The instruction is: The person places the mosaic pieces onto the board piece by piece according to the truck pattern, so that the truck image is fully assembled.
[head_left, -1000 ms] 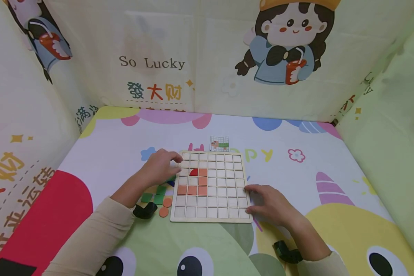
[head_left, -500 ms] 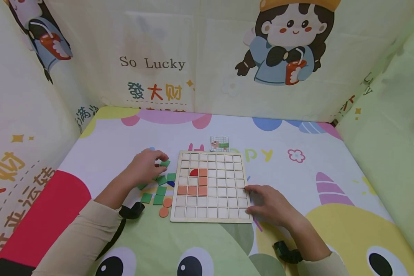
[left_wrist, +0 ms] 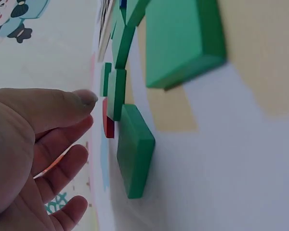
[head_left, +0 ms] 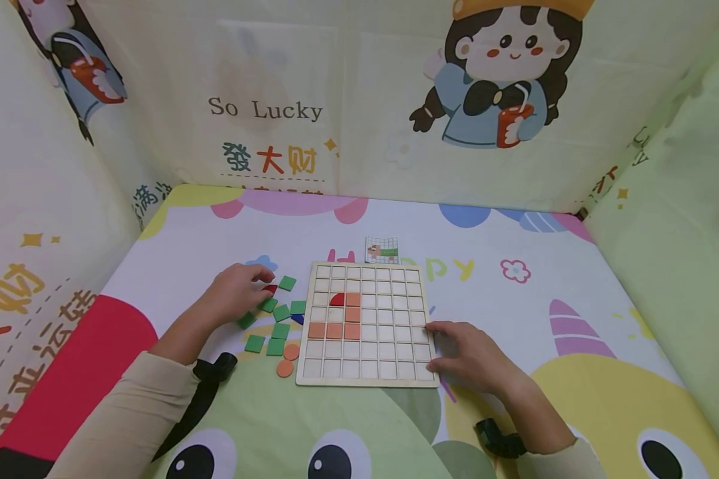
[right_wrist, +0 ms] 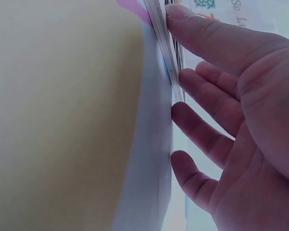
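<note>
A wooden grid board (head_left: 389, 380) lies on the table, with a red curved piece (head_left: 337, 300) and several orange square tiles (head_left: 333, 330) set in its cells. My left hand (head_left: 235, 293) hovers left of the board, fingers loosely bent, beside another red piece (head_left: 270, 289). In the left wrist view, thumb and fingertips end just short of that red piece (left_wrist: 107, 126), which is partly hidden behind green tiles (left_wrist: 135, 151). At the board's right edge, the thumb and fingers of my right hand (head_left: 476, 356) rest against the rim without curling round it.
Between left hand and board lie several green square tiles (head_left: 279, 330), a dark blue piece (head_left: 297, 319) and two orange discs (head_left: 284, 368). A small picture card (head_left: 381, 250) touches the board's far edge. Patterned cloth walls (head_left: 365, 100) surround the table.
My left hand has moved left, from the board's left edge past the green tiles to the loose red piece. The right hand and the board have stayed put.
</note>
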